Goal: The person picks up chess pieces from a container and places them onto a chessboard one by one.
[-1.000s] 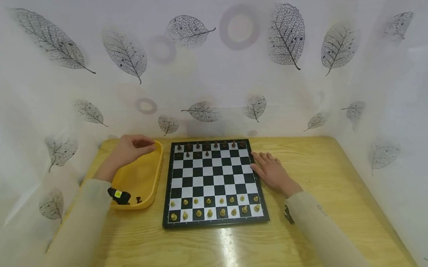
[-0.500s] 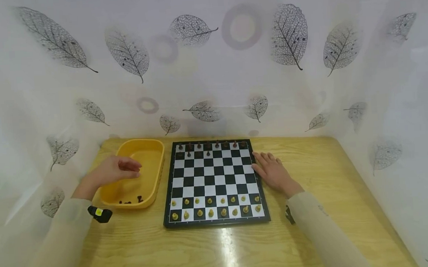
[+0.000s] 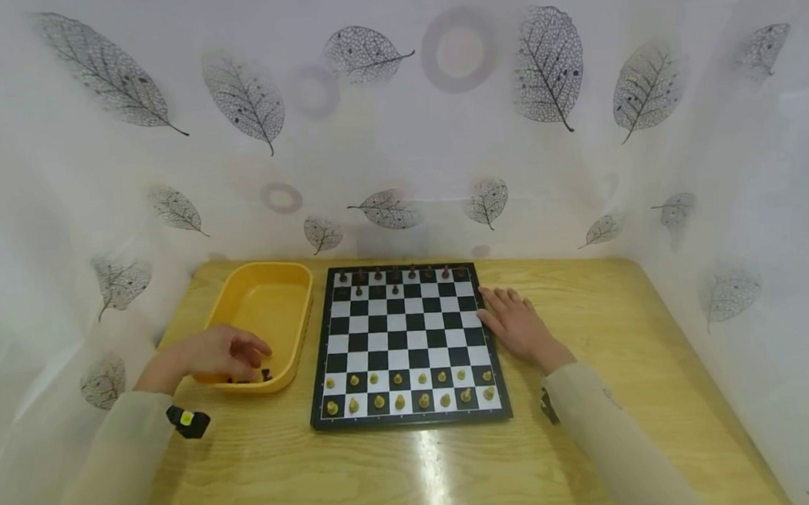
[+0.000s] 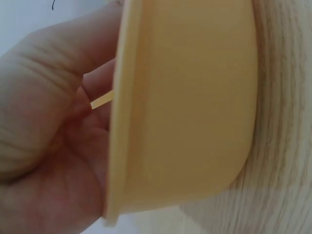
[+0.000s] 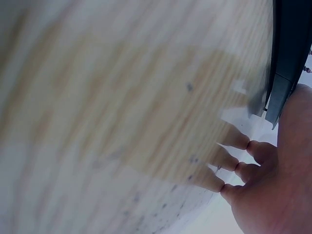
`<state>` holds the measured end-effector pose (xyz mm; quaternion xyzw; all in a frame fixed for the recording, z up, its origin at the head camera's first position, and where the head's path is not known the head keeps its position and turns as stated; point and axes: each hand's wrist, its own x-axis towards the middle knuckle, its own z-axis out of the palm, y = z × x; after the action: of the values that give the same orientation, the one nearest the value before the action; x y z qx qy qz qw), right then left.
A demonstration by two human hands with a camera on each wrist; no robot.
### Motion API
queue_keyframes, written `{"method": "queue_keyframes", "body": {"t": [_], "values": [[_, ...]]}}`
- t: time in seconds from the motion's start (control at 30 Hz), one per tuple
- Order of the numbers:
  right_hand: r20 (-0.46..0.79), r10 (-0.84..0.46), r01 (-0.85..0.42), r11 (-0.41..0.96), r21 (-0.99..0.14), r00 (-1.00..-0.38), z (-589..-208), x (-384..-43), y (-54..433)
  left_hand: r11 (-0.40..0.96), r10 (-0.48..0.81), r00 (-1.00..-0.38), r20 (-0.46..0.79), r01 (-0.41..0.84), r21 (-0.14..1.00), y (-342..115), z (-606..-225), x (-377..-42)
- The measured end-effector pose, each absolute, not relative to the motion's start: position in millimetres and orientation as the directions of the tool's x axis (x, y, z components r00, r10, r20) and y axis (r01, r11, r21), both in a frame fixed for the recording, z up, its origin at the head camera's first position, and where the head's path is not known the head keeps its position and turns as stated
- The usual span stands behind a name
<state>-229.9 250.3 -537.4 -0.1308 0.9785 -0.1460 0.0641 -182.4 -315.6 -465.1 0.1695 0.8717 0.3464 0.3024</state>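
My left hand (image 3: 219, 353) reaches into the yellow plastic tray (image 3: 307, 289), fingers loosely bent and pointing down at several small dark chess pieces (image 3: 267, 374) at its near end. In the left wrist view the tray wall (image 4: 190, 102) hides the fingertips, and no piece shows between them. My right hand (image 3: 518, 332) lies with fingers extended beside the chessboard (image 3: 411, 420), thumb and index finger at its right edge. Yellow chess pieces (image 3: 400, 401) fill the two near rows. Dark reddish pieces (image 3: 413, 271) line the far row, with several more in front on the left.
The board and tray stand side by side on a light wooden table (image 3: 363, 479). A white curtain (image 3: 397, 129) printed with leaves surrounds the far side and both flanks. The tray's raised rim stands between my left wrist and the pieces.
My left hand has drawn back from the tray's far rim, then lowered toward the dark pieces at its near end. My right hand has stayed beside the board.
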Motion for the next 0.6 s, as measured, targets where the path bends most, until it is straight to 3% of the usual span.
{"method": "queue_keyframes", "body": {"t": [0.23,0.6], "values": [[-0.09,-0.27,-0.231,0.924,-0.304,-0.959,-538.1,-228.9,250.0,0.708,0.544,-0.75,-0.376,0.17,0.685,-307.8,-477.1,-182.8],[-0.091,-0.269,-0.231,0.925,-0.303,-0.959,-534.0,-227.2,248.8,0.739,0.497,-0.787,-0.365,0.163,0.654,-293.8,-482.9,-180.8]]}}
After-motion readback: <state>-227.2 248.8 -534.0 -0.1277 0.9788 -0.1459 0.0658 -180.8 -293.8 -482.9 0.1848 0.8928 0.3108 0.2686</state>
